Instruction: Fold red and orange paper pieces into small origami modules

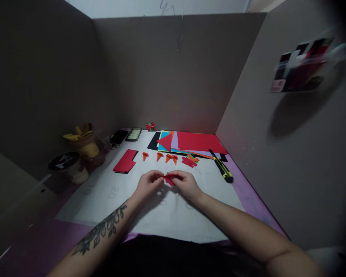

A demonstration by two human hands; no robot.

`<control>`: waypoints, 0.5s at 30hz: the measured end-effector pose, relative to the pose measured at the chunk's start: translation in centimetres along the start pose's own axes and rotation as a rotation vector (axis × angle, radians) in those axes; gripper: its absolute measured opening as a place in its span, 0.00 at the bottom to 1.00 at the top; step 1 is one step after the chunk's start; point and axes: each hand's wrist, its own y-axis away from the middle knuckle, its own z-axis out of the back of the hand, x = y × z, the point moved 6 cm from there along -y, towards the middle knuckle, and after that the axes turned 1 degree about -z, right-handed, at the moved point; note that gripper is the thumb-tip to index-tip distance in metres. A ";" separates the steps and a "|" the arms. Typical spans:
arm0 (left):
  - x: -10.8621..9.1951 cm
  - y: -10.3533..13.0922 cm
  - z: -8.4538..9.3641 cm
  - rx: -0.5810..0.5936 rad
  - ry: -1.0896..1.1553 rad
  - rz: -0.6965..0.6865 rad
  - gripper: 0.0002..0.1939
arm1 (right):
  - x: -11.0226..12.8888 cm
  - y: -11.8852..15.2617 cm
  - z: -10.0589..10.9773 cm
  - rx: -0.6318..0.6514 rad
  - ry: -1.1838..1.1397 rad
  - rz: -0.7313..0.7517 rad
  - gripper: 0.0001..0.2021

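Between my two hands is a small piece of red paper (169, 180), partly folded by the look of it, just above the white sheet (150, 215). The fingertips of my left hand (150, 182) pinch its left end. My right hand (187, 185) grips the other side, thumb on top. Beyond my hands stand several small folded orange paper pieces (159, 156) in a row. Right of them lie red paper strips (189, 162) and green and orange strips (193, 158). A stack of cut red paper (124, 161) rests to the left.
A yellow and black utility knife (221, 166) lies at the right. Coloured paper sheets (200, 143) are piled at the back, near a folded paper star (150, 126). A phone (133, 134) and a black-lidded jar (72, 167) stand left. Grey panels enclose three sides.
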 end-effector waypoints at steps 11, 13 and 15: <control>0.8 0.0 -0.3 0.001 0.277 0.134 0.04 | 0.3 0.2 -1.3 0.164 -0.074 0.070 0.10; 1.0 -0.1 -0.2 -0.013 0.300 0.141 0.05 | 0.4 0.3 -1.3 0.164 -0.080 0.092 0.09; 1.2 -0.1 -0.1 -0.027 0.340 0.159 0.06 | 0.5 0.4 -1.2 0.165 -0.082 0.109 0.09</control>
